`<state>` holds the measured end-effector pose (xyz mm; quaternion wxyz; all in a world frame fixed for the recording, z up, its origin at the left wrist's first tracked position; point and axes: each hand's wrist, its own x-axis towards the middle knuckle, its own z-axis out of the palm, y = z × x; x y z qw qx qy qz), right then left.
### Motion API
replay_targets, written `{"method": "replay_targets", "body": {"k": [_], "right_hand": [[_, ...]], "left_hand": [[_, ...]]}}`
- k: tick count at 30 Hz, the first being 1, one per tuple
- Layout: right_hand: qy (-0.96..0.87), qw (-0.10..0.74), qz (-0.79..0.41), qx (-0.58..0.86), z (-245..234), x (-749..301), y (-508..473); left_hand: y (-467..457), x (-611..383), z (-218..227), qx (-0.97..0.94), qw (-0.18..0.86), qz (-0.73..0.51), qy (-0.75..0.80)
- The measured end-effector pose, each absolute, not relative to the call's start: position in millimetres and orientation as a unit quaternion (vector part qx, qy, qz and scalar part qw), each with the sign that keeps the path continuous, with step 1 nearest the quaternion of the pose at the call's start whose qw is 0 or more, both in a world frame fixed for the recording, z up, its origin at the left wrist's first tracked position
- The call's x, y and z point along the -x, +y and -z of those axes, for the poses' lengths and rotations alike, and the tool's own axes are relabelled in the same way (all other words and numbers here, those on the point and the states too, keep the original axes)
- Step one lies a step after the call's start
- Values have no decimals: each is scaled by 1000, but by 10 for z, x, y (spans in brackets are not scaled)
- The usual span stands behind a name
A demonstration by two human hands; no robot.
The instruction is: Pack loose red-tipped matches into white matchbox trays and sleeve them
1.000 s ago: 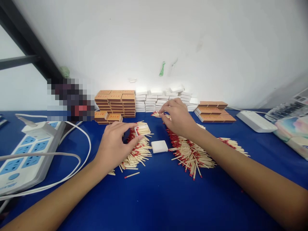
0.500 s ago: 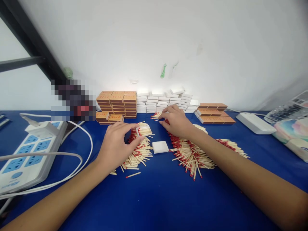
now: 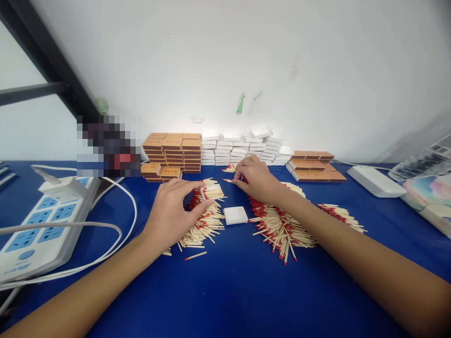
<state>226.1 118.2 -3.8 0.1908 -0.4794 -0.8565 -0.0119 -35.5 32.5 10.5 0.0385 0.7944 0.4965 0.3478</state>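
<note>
My left hand (image 3: 176,202) grips a small white matchbox tray (image 3: 212,192) between thumb and fingers. Matches lie in the tray, which is over the left pile of red-tipped matches (image 3: 202,227). Matches (image 3: 227,180) stick out to the left from the pinched fingertips of my right hand (image 3: 254,178); how many it holds is hidden. Under and beside my right wrist spreads a larger match pile (image 3: 287,225). A white matchbox tray (image 3: 235,215) rests on the blue table between the two piles.
Stacked brown matchboxes stand at the left (image 3: 172,152) and right (image 3: 315,168) along the wall, with white trays (image 3: 239,148) stacked between them. A power strip (image 3: 52,220) with white cables lies at left. On the right are a white device (image 3: 376,181) and a pastel packet (image 3: 428,197).
My right hand's fingertips have shifted slightly, and the matches stick out a little lower. My left hand keeps its hold on the tray. The whole view has moved slightly.
</note>
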Motion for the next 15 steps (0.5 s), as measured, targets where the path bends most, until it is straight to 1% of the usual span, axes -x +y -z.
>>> {"method": "replay_targets", "body": {"k": [6, 11, 15], "right_hand": [[-858, 170, -9, 484, -21, -2256, 1125], [-859, 137, 6, 493, -67, -2274, 1094], [-867, 126, 6, 482, -57, -2252, 1078]], "left_hand": [[336, 360, -92, -794, 34, -349, 496], [332, 357, -104, -795, 36, -346, 497], [330, 357, -102, -795, 37, -346, 497]]}}
